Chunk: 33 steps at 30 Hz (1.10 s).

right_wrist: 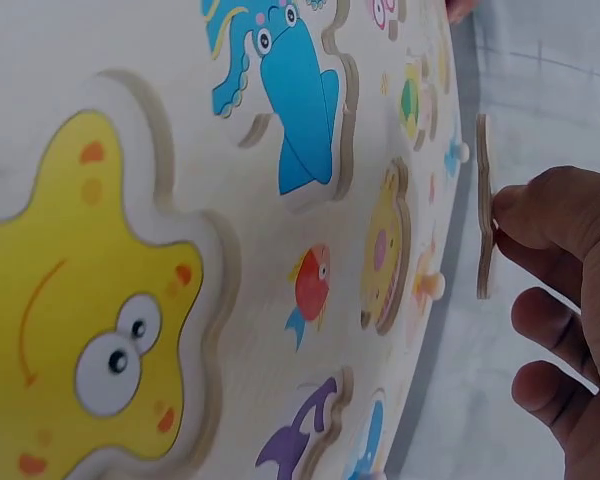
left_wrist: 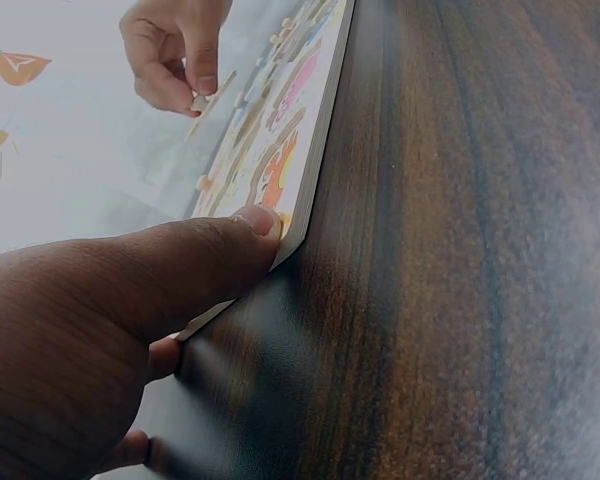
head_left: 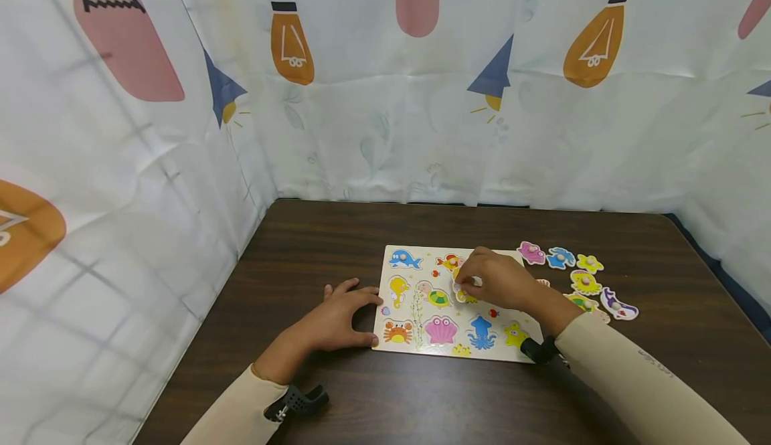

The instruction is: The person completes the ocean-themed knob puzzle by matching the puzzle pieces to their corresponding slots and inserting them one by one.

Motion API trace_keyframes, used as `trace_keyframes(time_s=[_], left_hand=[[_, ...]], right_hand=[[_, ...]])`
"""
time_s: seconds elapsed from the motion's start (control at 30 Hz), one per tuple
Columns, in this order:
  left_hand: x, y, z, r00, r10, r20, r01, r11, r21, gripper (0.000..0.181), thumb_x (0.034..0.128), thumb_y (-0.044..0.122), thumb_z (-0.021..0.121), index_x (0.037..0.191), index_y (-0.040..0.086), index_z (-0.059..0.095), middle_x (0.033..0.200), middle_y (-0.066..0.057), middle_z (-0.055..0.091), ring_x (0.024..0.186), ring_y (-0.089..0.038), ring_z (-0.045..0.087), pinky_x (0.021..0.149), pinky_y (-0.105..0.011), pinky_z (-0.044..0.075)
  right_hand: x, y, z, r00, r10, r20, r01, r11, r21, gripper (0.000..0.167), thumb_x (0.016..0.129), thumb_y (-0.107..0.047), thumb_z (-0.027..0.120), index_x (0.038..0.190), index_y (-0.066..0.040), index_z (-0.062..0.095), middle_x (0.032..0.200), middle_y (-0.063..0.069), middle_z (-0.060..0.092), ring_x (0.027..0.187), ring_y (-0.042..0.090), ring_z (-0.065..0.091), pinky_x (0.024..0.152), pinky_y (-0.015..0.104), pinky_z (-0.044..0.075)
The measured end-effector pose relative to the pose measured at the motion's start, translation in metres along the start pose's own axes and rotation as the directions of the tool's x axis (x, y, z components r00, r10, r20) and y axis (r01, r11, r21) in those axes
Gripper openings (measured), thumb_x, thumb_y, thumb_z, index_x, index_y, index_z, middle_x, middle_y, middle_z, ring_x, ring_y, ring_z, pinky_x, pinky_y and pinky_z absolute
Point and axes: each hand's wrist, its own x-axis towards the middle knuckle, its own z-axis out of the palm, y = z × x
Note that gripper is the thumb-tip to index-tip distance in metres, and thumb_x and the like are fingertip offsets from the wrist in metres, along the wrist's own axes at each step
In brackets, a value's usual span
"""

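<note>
A wooden sea-animal puzzle board [head_left: 421, 347] lies flat on the table. My left hand [head_left: 337, 318] rests at its left side, fingers spread, with the thumb [left_wrist: 230, 240] pressing on the near left corner. Over the middle of the board, my right hand [head_left: 496, 281] pinches a thin puzzle piece [right_wrist: 484, 200] between thumb and finger. The right wrist view shows that piece edge-on, apart from the board, its picture turned away. Knobs show on the whale piece [head_left: 405, 259] and the orange fish piece [head_left: 450, 262] at the board's far side. Printed recesses include a starfish [right_wrist: 90, 270] and a squid [right_wrist: 300, 100].
Several loose pieces lie right of the board: a pink one [head_left: 533, 252], a blue one [head_left: 561, 257], a yellow star-shaped one [head_left: 589, 263], a purple one [head_left: 618, 304] and a green one [head_left: 582, 302] partly behind the right forearm. Printed curtains [head_left: 391, 137] stand behind the dark table [head_left: 337, 231].
</note>
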Motion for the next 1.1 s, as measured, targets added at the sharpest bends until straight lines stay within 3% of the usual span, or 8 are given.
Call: trace_keyframes(time_s=[0.3,0.53,1.1], left_hand=[[0.001,0.0,0.001,1.0,0.006,0.001,-0.006,1.0,0.004,0.064,0.08,0.044,0.087,0.136,0.025,0.064,0.154,0.004,0.05,0.15,-0.041,0.023,0.107,-0.082,0.006],[0.001,-0.001,0.001,1.0,0.002,0.005,-0.002,1.0,0.002,0.064,0.0804,0.044,0.086,0.137,0.025,0.064,0.155,0.004,0.049,0.151,-0.041,0.022,0.108,-0.081,0.005],[0.001,-0.001,0.001,1.0,0.013,-0.001,-0.013,1.0,-0.012,0.063,0.08,0.043,0.087,0.136,0.025,0.064,0.154,0.003,0.05,0.15,-0.042,0.022,0.107,-0.082,0.005]], right_hand=[[0.011,-0.004,0.006,1.0,-0.021,0.015,0.021,1.0,-0.007,0.01,0.088,-0.024,0.083,0.098,-0.025,0.082,0.092,-0.021,0.068,0.095,0.008,0.056,0.074,0.027,0.052],[0.019,-0.009,0.008,0.999,-0.043,0.002,0.043,0.999,-0.003,0.009,0.088,-0.022,0.083,0.097,-0.024,0.083,0.089,-0.021,0.068,0.092,0.008,0.055,0.067,0.026,0.05],[0.039,-0.023,0.019,0.999,-0.019,0.045,0.018,1.0,0.024,0.008,0.089,-0.024,0.082,0.097,-0.024,0.083,0.091,-0.02,0.068,0.093,0.007,0.054,0.071,0.027,0.05]])
